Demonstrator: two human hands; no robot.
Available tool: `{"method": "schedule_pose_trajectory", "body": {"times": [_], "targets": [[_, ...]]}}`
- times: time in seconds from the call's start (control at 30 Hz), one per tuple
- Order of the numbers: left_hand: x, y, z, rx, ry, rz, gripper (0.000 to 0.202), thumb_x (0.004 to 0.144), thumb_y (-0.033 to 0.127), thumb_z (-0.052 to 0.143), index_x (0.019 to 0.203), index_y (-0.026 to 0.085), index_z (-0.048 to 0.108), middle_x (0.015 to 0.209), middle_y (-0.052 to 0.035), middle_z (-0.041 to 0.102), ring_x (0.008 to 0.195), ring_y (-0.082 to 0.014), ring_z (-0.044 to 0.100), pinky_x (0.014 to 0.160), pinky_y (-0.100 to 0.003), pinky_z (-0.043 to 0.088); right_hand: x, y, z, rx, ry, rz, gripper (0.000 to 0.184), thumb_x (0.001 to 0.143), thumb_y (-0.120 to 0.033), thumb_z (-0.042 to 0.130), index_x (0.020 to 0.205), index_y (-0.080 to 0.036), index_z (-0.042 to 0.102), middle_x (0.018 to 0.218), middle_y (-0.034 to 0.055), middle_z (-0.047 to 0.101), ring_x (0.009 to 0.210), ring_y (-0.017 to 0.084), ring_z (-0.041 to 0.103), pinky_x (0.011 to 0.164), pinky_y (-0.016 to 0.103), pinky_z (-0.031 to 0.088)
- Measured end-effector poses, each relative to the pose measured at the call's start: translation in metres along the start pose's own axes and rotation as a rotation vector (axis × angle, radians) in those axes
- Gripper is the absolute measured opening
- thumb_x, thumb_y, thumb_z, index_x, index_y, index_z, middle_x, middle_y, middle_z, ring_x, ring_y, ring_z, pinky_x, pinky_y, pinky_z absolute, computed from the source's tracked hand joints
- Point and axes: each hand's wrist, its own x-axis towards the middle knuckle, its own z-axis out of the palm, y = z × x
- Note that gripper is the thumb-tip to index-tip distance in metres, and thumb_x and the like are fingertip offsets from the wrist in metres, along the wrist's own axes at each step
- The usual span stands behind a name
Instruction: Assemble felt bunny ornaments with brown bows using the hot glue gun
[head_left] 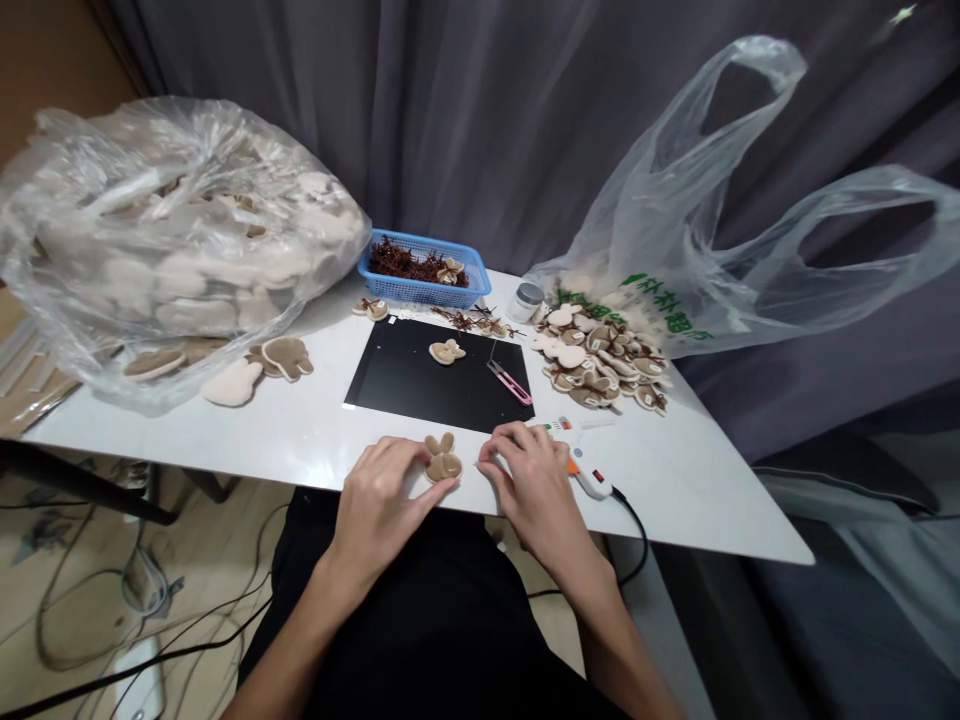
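My hands are apart at the near edge of the tabletop (697, 480). My left hand (382, 490) grips the small brown rabbit (444, 466) between thumb and forefinger; it sits between my hands, soft, round-faced and long-eared. My right hand (536, 480) has thumb and forefinger nearly meeting just beside it, but I can't tell whether they hold anything. I seem to be working on the rabbit's front, which calls for a steady left grip and a light right touch. Right of my right hand lies a hard plastic corded tool (594, 482), perhaps a glue gun. Beyond my hands are a flat black mat (420, 385), slim pink snips (511, 383), then a blue lattice basket (427, 295) of wiry brown bows (409, 262).
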Motion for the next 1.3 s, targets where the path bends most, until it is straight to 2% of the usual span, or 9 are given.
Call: {"method": "schedule_pose_trajectory", "body": {"times": [0.1, 0.2, 0.4, 0.73, 0.97, 1.3], "targets": [[0.0, 0.0, 0.0, -0.012, -0.01, 0.001, 0.03, 0.087, 0.032, 0.089, 0.097, 0.021, 0.063, 0.09, -0.0012, 0.074, 0.082, -0.0212, 0.071, 0.073, -0.033, 0.054, -0.003, -0.003, -0.006, 0.256, 0.013, 0.049, 0.015, 0.102, -0.015, 0.058, 0.093, -0.023, 0.067, 0.093, 0.0036, 0.074, 0.087, 0.025, 0.064, 0.082, 0.04, 0.041], [0.0, 0.0, 0.0, -0.012, -0.009, 0.015, 0.03, 0.088, 0.032, 0.088, 0.098, 0.02, 0.063, 0.09, -0.0019, 0.074, 0.083, -0.0216, 0.071, 0.073, -0.033, 0.055, -0.001, -0.007, -0.008, 0.522, 0.009, 0.074, 0.014, 0.1, -0.019, 0.062, 0.092, -0.024, 0.072, 0.091, 0.0032, 0.077, 0.085, 0.023, 0.067, 0.079, 0.036, 0.046], [-0.001, -0.001, 0.001, 0.002, -0.016, 0.013, 0.028, 0.092, 0.037, 0.084, 0.099, 0.021, 0.063, 0.091, -0.0032, 0.074, 0.083, -0.0226, 0.071, 0.075, -0.035, 0.056, 0.005, -0.012, -0.002, 0.709, 0.003, 0.125, 0.013, 0.095, -0.021, 0.07, 0.083, -0.023, 0.076, 0.083, 0.0021, 0.075, 0.073, 0.019, 0.061, 0.068, 0.031, 0.046], [-0.001, 0.001, 0.001, 0.018, -0.015, 0.017, 0.026, 0.092, 0.037, 0.084, 0.098, 0.021, 0.065, 0.09, -0.003, 0.075, 0.083, -0.0218, 0.071, 0.074, -0.035, 0.055, 0.005, -0.017, 0.008, 0.751, 0.069, 0.202, 0.013, 0.09, -0.027, 0.074, 0.08, -0.022, 0.078, 0.086, 0.0041, 0.071, 0.072, 0.018, 0.058, 0.066, 0.03, 0.048], [0.0, 0.002, 0.0, 0.034, -0.014, 0.013, 0.025, 0.093, 0.037, 0.083, 0.098, 0.021, 0.065, 0.09, -0.0039, 0.075, 0.083, -0.0232, 0.071, 0.074, -0.035, 0.055, 0.001, -0.021, 0.017, 0.729, 0.07, 0.2, 0.014, 0.094, -0.029, 0.07, 0.083, -0.021, 0.077, 0.089, 0.0051, 0.07, 0.078, 0.02, 0.061, 0.072, 0.032, 0.052], [0.0, 0.003, 0.0, 0.036, -0.023, 0.007, 0.024, 0.093, 0.034, 0.083, 0.096, 0.02, 0.063, 0.088, -0.0028, 0.073, 0.082, -0.0224, 0.07, 0.074, -0.034, 0.053, -0.004, -0.025, 0.025, 0.605, 0.157, 0.163, 0.011, 0.098, -0.026, 0.067, 0.093, -0.022, 0.076, 0.099, 0.0056, 0.063, 0.092, 0.021, 0.066, 0.084, 0.035, 0.057]]}}
